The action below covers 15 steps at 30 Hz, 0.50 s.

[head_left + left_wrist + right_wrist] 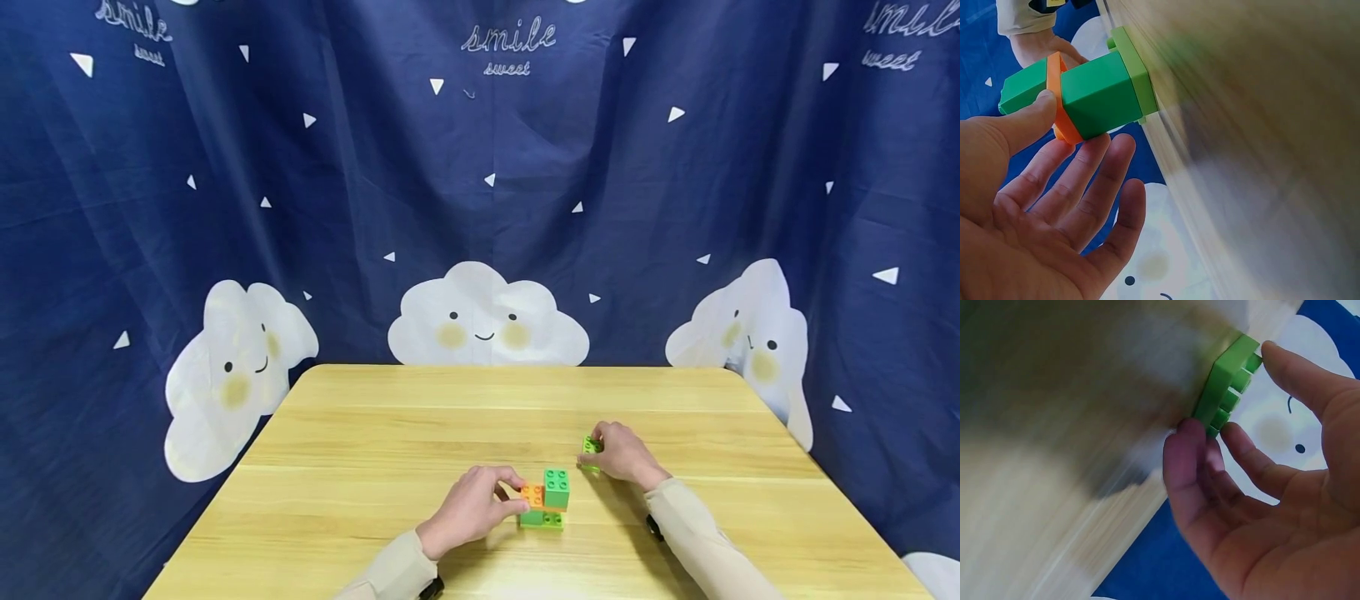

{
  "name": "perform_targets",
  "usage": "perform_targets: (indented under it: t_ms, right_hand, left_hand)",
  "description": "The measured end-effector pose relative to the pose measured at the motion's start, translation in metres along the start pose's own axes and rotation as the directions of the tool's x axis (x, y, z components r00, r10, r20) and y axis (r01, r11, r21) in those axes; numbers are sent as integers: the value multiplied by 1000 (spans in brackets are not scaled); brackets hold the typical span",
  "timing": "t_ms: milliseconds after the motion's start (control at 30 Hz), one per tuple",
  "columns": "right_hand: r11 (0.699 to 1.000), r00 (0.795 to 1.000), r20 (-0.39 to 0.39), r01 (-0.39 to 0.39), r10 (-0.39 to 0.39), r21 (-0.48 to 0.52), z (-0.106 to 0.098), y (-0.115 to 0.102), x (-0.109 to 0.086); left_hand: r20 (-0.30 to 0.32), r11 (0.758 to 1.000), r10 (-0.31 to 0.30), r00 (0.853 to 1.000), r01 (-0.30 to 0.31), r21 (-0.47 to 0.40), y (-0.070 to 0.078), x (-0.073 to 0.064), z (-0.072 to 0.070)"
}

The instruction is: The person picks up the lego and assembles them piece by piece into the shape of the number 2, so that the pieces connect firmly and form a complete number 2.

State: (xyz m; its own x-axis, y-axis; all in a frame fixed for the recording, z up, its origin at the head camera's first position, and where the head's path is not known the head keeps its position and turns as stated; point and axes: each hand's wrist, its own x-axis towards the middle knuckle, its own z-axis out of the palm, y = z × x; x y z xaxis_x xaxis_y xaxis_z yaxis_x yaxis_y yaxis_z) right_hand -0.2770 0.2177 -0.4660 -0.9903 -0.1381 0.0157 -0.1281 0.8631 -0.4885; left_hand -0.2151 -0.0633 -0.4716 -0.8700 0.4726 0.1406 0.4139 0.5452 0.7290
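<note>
A small stack of toy building blocks stands on the table. A light green flat block (553,522) is at its bottom, with a green brick (1100,94) on it, then an orange flat block (532,495) and another green brick (556,487) on top. My left hand (471,510) pinches the orange block between thumb and fingers. Farther back and to the right, my right hand (628,454) has its thumb and fingers around a light green flat block (1222,384). That block lies low at the table surface with its studs facing the palm.
The wooden table (360,450) carries both hands' work. Behind it and at its sides hangs a dark blue curtain (487,217) with white clouds and triangles. The table's back edge runs beyond the right hand.
</note>
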Motion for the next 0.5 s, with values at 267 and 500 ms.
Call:
perform_targets:
  t_ms: [267, 500]
  right_hand:
    - [1000, 999, 43, 18, -17, -16, -2, 2, -3]
    - [999, 998, 50, 32, -31, -11, -3, 7, -7]
  left_hand:
    - [3, 1000, 4, 1000, -4, 0, 0, 0, 0]
    - [0, 1000, -3, 1000, 3, -12, 1, -1, 1]
